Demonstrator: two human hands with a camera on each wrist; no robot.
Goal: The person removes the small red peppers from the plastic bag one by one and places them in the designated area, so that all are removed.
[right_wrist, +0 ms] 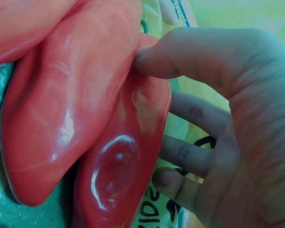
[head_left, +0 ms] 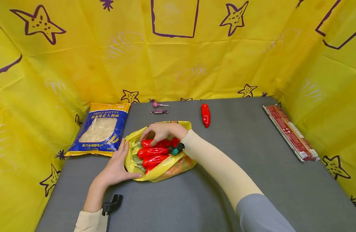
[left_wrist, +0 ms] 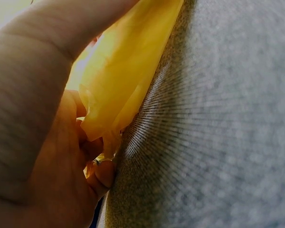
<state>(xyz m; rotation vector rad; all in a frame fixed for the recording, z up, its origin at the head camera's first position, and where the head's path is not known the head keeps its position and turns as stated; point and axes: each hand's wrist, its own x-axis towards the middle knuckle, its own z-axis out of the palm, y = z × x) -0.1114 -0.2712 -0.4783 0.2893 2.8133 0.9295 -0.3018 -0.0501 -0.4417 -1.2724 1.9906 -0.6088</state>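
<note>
A yellow plastic bag (head_left: 131, 135) lies with its mouth facing up, and several long red peppers (head_left: 153, 151) with green stems show inside it. My left hand (head_left: 117, 166) holds the bag's left side, thumb at the front rim and fingers along the outer edge. In the left wrist view, the fingers (left_wrist: 92, 147) curl against the yellow plastic. My right hand (head_left: 162, 131) reaches into the bag. Seen from the right wrist, its thumb and fingers pinch the outermost red pepper (right_wrist: 118, 166) from both sides. Another red pepper (head_left: 205, 115) lies on the table behind the bag.
A blue-and-yellow pasta packet (head_left: 99, 129) lies left of the bag. Behind the bag are a lollipop (head_left: 159, 105) and a purple wrapped candy (head_left: 159, 111). A long red packet (head_left: 291, 132) lies at the right of the grey table (head_left: 238, 135). Yellow patterned cloth (head_left: 172, 64) surrounds the table's back and sides.
</note>
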